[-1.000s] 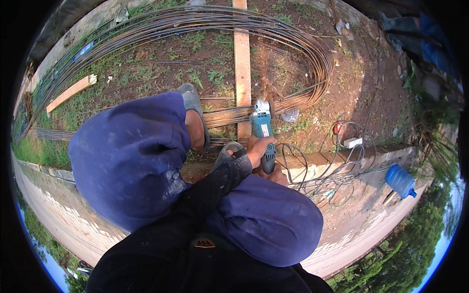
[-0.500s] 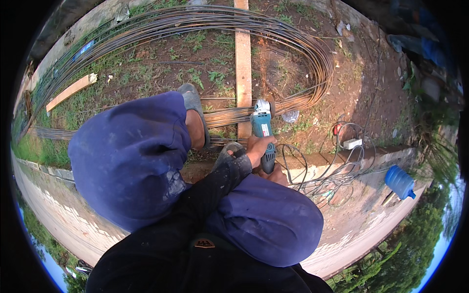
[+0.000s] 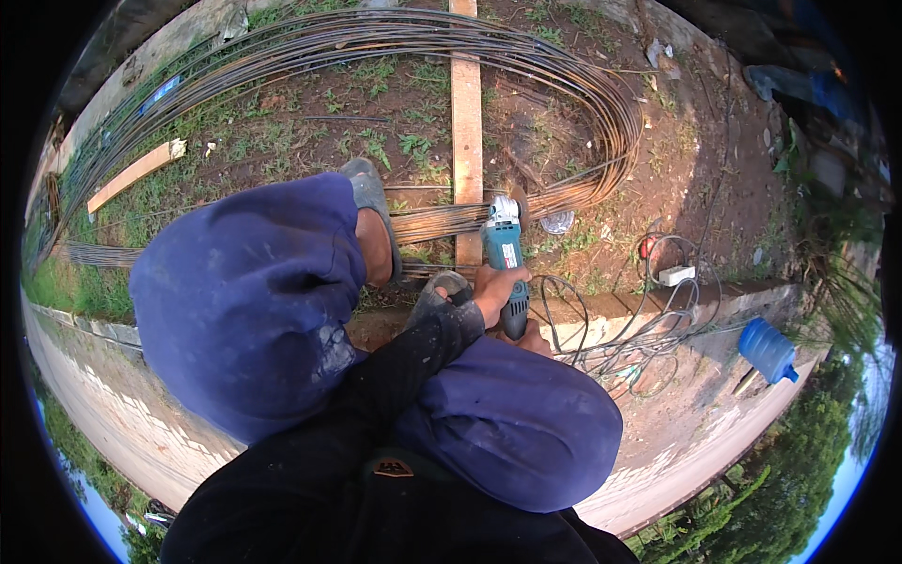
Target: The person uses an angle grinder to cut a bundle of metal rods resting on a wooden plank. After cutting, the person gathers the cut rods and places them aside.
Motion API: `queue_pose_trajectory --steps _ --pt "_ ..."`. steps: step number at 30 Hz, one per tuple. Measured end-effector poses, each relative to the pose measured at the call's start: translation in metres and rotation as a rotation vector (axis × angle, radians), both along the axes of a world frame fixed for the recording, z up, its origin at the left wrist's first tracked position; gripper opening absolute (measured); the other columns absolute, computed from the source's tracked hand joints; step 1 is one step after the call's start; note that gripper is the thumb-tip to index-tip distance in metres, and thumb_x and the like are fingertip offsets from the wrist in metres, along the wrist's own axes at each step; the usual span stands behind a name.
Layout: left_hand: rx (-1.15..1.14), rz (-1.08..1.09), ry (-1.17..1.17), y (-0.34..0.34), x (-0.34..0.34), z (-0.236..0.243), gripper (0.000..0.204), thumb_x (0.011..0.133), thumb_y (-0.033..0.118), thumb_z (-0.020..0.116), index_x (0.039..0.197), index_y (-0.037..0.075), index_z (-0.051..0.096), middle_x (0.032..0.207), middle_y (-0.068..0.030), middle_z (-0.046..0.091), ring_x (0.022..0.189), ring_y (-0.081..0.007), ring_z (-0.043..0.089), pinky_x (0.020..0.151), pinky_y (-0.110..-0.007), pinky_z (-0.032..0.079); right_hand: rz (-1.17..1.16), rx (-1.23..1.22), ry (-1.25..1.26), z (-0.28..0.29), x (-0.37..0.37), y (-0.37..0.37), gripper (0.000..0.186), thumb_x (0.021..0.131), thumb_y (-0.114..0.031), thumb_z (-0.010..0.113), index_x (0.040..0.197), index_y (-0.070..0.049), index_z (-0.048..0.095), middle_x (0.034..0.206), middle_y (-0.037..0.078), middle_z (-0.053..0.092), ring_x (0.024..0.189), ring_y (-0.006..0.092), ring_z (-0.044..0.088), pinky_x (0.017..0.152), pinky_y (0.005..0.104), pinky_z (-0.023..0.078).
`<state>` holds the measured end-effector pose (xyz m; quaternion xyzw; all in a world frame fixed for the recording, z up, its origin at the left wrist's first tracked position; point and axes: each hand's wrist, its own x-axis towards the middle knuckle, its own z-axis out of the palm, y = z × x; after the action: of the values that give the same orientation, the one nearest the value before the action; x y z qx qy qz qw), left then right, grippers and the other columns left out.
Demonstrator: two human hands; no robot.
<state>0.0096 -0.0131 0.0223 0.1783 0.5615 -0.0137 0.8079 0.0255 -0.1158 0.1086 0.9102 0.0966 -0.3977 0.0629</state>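
Note:
I squat over bundled rusty steel bars (image 3: 432,226), which lie across a wooden plank (image 3: 467,141). My left hand (image 3: 498,291) is closed around the body of a teal angle grinder (image 3: 505,244). Its cutting disc (image 3: 518,205) is at the bars, just right of the plank. My right hand (image 3: 528,343) grips the grinder's rear end, partly hidden by my right knee. My left sandalled foot (image 3: 371,197) rests by the bundle. My other foot (image 3: 432,293) is beside my left hand.
Long bent bars (image 3: 310,47) loop across the dirt. A loose plank (image 3: 132,179) lies left. On the right are tangled cables (image 3: 648,334), a white power strip (image 3: 676,274), a blue water jug (image 3: 766,348), and a concrete edge (image 3: 761,305). A shiny round object (image 3: 557,222) lies by the disc.
The orange sparks that rose from the grinder earlier are hardly visible now. The grinder head has shifted very slightly. Both hands keep their grip.

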Motion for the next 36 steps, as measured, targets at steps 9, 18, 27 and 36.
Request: queue_pose_trajectory --steps 9,18,27,36 --pt "-0.033 -0.022 -0.001 -0.004 -0.003 0.002 0.019 0.075 0.014 0.074 0.084 0.002 0.062 0.073 -0.0054 0.059 0.063 -0.0174 0.058 0.060 -0.036 0.045 -0.008 -0.037 0.017 -0.002 -0.003 -0.006 0.047 0.076 -0.037 0.075 0.105 -0.006 0.055 0.083 0.024 0.070 0.084 0.0415 0.070 0.079 0.0503 0.052" --pt "-0.074 0.002 -0.038 -0.007 -0.006 -0.003 0.020 0.076 0.013 0.073 0.088 0.002 0.062 0.073 -0.0060 0.060 0.063 -0.0181 0.059 0.058 -0.036 0.047 -0.019 0.025 -0.033 0.004 -0.007 -0.004 0.045 0.075 -0.036 0.075 0.102 -0.006 0.056 0.082 0.023 0.070 0.084 0.0416 0.069 0.078 0.0504 0.053" --pt "-0.026 -0.037 0.018 -0.004 -0.002 0.000 0.020 0.075 0.015 0.074 0.084 0.003 0.062 0.072 -0.0056 0.059 0.061 -0.0174 0.058 0.058 -0.036 0.046 0.020 0.040 -0.007 -0.006 -0.003 -0.012 0.049 0.075 -0.037 0.075 0.107 -0.006 0.054 0.082 0.024 0.070 0.081 0.0421 0.069 0.077 0.0511 0.052" --pt "0.004 0.015 -0.006 -0.005 -0.002 -0.008 0.019 0.074 0.015 0.074 0.083 0.004 0.060 0.071 -0.0046 0.057 0.062 -0.0172 0.057 0.058 -0.036 0.045 -0.007 0.040 0.016 0.002 0.000 -0.003 0.049 0.075 -0.034 0.077 0.107 -0.005 0.055 0.084 0.025 0.070 0.085 0.0420 0.069 0.078 0.0507 0.052"
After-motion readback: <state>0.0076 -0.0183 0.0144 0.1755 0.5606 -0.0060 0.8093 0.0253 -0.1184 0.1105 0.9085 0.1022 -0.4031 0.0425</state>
